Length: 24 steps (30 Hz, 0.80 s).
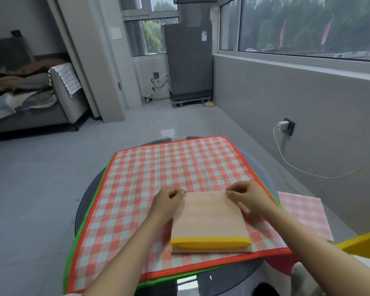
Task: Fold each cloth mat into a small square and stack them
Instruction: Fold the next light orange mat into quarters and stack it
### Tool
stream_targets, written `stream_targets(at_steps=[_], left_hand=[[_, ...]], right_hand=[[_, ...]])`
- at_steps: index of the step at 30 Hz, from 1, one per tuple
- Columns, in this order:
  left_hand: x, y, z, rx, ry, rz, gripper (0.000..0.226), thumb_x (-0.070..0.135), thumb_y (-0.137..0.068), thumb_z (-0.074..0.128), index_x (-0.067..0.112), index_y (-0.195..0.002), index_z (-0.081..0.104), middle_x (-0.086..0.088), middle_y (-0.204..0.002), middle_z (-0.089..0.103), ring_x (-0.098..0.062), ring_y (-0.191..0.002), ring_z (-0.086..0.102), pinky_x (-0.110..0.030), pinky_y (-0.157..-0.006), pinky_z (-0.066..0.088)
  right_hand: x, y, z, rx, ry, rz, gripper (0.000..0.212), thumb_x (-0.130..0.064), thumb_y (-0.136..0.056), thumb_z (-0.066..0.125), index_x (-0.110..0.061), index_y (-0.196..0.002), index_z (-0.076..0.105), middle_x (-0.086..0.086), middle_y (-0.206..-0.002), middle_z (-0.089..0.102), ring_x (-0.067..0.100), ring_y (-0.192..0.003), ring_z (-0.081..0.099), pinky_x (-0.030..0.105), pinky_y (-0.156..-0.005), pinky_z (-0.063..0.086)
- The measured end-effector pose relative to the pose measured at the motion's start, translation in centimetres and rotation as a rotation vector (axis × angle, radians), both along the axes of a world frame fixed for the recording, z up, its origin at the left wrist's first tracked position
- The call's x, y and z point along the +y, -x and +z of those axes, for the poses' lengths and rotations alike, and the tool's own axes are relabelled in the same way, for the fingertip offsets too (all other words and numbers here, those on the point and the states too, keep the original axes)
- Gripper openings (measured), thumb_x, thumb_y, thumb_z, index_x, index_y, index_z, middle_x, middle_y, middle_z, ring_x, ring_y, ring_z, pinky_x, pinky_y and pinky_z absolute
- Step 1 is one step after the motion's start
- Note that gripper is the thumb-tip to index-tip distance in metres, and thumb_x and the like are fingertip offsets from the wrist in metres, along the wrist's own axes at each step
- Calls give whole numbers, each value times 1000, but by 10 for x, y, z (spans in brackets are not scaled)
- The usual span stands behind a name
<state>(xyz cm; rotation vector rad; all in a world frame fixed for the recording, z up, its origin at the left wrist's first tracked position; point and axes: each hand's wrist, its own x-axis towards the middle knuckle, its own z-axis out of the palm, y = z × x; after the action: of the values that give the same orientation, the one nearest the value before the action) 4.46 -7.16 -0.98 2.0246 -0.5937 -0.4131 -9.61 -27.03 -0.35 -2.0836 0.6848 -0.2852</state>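
A folded cloth mat, pale orange with a yellow border along its near edge, lies on a spread red-checked mat with a red border. My left hand pinches the folded mat's far left corner. At its far right corner my right hand pinches the cloth too. Under the checked mat a green-bordered mat shows along the left and near edges. Another folded checked mat lies off to the right.
The mats rest on a round dark glass table. A yellow object sits at the right edge. A white charger and cable hang on the right wall. A sofa with clothes stands at far left.
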Motion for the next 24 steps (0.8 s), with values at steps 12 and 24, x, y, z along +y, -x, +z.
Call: stream_targets(at_steps=[12,24], left_hand=[[-17,43,-14,-630,-553,-272,49,33,-99,24,15,-145,30,-3,-154,24,-19,-142,16,-35,-119,8],[-1,27,-27,-484,-712,-226,57,46,-99,6,23,-148,-14,1,-156,-19,-14,-143,-19,-41,-117,-12]], right_hand=[[59,6,-13,315,717,235,56,-43,-99,15,-19,-149,15,0,-158,12,20,-145,4,34,-117,-1],[44,9,-36,414,656,201,66,-54,-91,-4,-20,-147,-16,-3,-155,-20,10,-138,-24,32,-114,-16]])
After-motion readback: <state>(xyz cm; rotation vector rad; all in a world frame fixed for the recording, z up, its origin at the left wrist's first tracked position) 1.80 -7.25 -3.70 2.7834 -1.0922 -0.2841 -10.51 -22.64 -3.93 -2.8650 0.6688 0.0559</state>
